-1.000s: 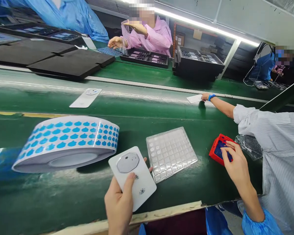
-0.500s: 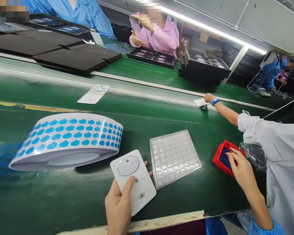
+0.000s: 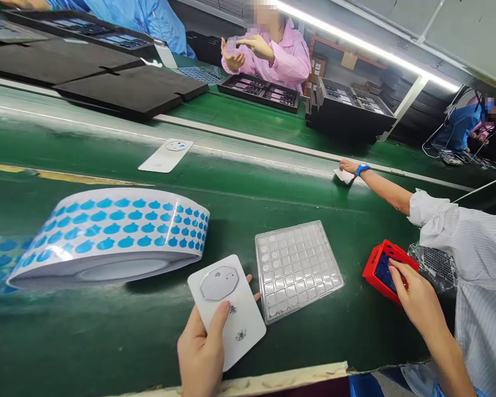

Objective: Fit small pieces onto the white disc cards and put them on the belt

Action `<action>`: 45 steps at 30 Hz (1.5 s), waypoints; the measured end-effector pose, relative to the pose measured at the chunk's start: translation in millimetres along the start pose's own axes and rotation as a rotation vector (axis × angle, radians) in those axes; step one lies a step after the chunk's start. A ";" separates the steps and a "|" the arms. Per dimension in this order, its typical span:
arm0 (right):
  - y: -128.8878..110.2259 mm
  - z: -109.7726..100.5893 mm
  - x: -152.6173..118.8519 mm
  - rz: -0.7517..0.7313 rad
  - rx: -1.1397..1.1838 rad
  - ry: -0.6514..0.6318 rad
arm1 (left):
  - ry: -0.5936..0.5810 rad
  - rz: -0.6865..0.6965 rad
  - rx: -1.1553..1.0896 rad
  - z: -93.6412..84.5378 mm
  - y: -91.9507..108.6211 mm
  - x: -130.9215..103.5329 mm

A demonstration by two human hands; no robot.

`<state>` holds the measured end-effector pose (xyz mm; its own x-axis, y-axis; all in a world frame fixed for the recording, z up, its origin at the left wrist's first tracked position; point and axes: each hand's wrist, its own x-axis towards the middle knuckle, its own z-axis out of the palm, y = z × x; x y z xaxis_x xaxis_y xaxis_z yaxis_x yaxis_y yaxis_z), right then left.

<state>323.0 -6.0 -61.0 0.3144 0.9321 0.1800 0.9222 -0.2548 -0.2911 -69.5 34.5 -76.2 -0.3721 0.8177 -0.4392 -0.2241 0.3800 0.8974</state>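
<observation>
Near the bottom middle, my left hand (image 3: 204,347) grips a white card (image 3: 243,314) bearing a clear octagonal piece and two small printed marks, thumb on its face. My right hand (image 3: 417,295) is at a red box (image 3: 376,264) with a dark blue inside, its fingertips together at the opening; whether they hold anything is too small to tell. Between the hands lies a clear plastic tray (image 3: 300,270) with a grid of pockets. To the left stands a large roll (image 3: 119,226) of white tape with rows of blue stickers.
Another white card (image 3: 165,156) lies on the green belt. At right, a co-worker's arm (image 3: 384,186) with a blue watch reaches to a white card. Black foam sheets (image 3: 124,88) and dark trays (image 3: 260,94) lie across the belt, before people in blue and pink.
My right fingertips have shifted slightly within the red box. The co-worker's hand and card have tilted and moved slightly. Across the belt, the person in pink has lowered their hands.
</observation>
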 end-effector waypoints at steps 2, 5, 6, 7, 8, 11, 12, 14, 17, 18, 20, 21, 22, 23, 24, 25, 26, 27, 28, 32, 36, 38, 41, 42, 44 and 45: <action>0.7 0.6 -2.0 -0.067 -0.008 0.028 | 0.004 0.012 -0.001 1.3 1.8 -1.6; -1.3 -2.1 -4.5 -0.070 -0.035 0.043 | -0.012 0.028 0.024 0.3 2.0 -0.6; -3.5 -4.4 -5.0 -0.065 -0.057 0.055 | -0.021 0.027 0.026 -0.7 0.7 0.7; -7.1 -7.3 -5.4 -0.071 -0.088 0.081 | -0.025 0.024 0.026 -1.9 -1.3 2.5; -12.3 -10.6 -5.6 -0.092 -0.127 0.123 | -0.026 0.022 0.022 -3.0 -4.2 4.5; -39.8 -19.0 -4.5 -0.226 -0.167 0.288 | -0.045 0.036 -0.033 -5.5 -15.5 10.2; -52.8 -19.9 -3.4 -0.285 -0.133 0.316 | -0.064 0.050 -0.058 -6.0 -19.1 11.6; -82.6 -16.8 0.2 -0.414 -0.016 0.291 | -0.112 0.079 -0.105 -6.4 -24.6 13.9; -129.9 0.9 9.2 -0.588 0.205 0.119 | -0.155 0.103 -0.125 -5.9 -27.1 15.3; -144.3 9.7 13.2 -0.621 0.282 0.057 | -0.164 0.106 -0.127 -5.6 -26.8 15.0; -168.2 29.7 22.8 -0.658 0.404 -0.074 | -0.173 0.111 -0.135 -5.3 -25.7 13.7; -177.2 40.1 28.2 -0.670 0.430 -0.143 | -0.176 0.110 -0.135 -5.4 -25.4 12.9; -184.1 49.9 33.7 -0.685 0.430 -0.213 | -0.176 0.110 -0.130 -5.7 -25.5 12.4; -189.1 58.7 39.1 -0.707 0.411 -0.275 | -0.174 0.112 -0.123 -6.2 -26.2 12.2; -192.6 66.3 43.9 -0.735 0.376 -0.323 | -0.172 0.113 -0.113 -6.9 -27.3 12.3; -194.9 72.3 48.1 -0.762 0.335 -0.352 | -0.170 0.115 -0.104 -7.5 -28.7 12.8; -196.4 76.9 51.4 -0.785 0.291 -0.366 | -0.169 0.119 -0.098 -8.0 -30.2 13.6; -197.6 80.0 53.8 -0.804 0.247 -0.371 | -0.168 0.122 -0.096 -8.5 -31.7 14.4; -198.7 82.0 55.5 -0.815 0.208 -0.374 | -0.167 0.122 -0.094 -8.8 -32.8 15.2; -204.3 84.7 58.8 -0.813 0.166 -0.405 | -0.174 0.122 -0.089 -9.2 -32.5 15.7; -209.2 82.5 60.4 -0.795 0.241 -0.424 | -0.186 0.125 -0.090 -8.8 -28.5 13.9; -209.9 77.7 58.9 -0.761 0.303 -0.413 | -0.185 0.128 -0.096 -8.1 -27.6 13.4; -208.7 66.6 52.0 -0.660 0.434 -0.386 | -0.179 0.138 -0.102 -6.3 -26.1 10.6; -208.0 62.7 48.8 -0.590 0.524 -0.393 | -0.177 0.140 -0.097 -5.6 -24.7 8.3; -206.4 56.2 42.2 -0.408 0.746 -0.437 | -0.164 0.153 -0.068 -4.2 -20.1 1.3; -205.7 53.7 39.2 -0.315 0.854 -0.469 | -0.155 0.167 -0.042 -3.4 -17.1 -3.1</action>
<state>133.5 96.8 -44.5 -0.2036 0.9786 0.0314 0.4214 0.1165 -0.8993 -67.5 24.0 -90.3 -0.2654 0.9256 -0.2699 -0.2099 0.2178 0.9532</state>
